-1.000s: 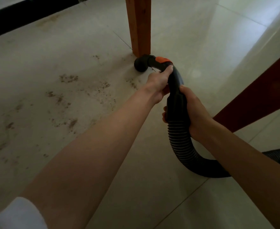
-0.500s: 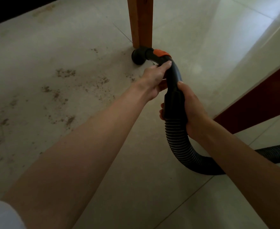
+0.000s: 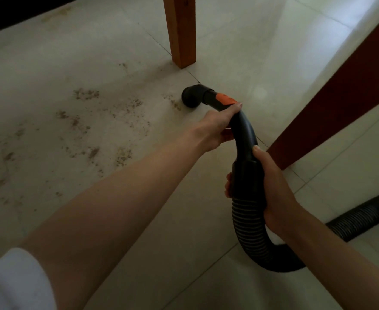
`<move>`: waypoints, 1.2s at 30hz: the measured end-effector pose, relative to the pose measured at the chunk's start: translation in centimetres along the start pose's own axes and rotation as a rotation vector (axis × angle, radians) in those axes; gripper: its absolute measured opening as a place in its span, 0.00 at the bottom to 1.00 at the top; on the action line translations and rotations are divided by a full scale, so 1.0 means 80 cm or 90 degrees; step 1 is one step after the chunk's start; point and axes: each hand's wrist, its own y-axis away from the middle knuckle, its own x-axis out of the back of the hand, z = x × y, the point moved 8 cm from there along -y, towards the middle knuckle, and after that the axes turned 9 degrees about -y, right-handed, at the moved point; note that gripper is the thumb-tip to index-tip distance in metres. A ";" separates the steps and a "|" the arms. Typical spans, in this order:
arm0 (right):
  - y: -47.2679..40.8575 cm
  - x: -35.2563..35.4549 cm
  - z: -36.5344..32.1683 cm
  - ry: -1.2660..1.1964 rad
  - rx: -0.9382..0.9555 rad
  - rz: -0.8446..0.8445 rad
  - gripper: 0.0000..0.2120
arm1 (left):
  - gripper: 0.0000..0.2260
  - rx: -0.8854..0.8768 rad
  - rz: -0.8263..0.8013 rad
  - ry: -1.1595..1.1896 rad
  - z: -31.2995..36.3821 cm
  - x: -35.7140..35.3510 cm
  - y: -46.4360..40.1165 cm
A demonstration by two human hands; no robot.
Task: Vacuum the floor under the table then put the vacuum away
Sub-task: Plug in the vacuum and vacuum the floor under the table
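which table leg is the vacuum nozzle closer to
The lighter orange-brown leg at top centre; the nozzle sits just below its foot. The darker red-brown leg stands farther right.

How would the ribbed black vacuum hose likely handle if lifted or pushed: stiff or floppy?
Probably floppy: the ribbed hose sags in a loop behind the right hand. The smooth curved handle tube, gripped by the left hand, looks rigid, so pushes should reach the nozzle. Likely light.
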 end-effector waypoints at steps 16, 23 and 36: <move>-0.018 -0.026 -0.003 0.066 0.022 -0.008 0.20 | 0.22 -0.031 0.121 0.028 0.007 0.037 -0.001; -0.052 -0.042 -0.011 0.107 0.012 -0.001 0.22 | 0.20 -0.052 0.152 0.052 0.027 0.061 -0.020; -0.069 -0.053 -0.015 0.117 0.001 -0.005 0.21 | 0.18 -0.068 0.157 0.091 0.036 0.079 -0.035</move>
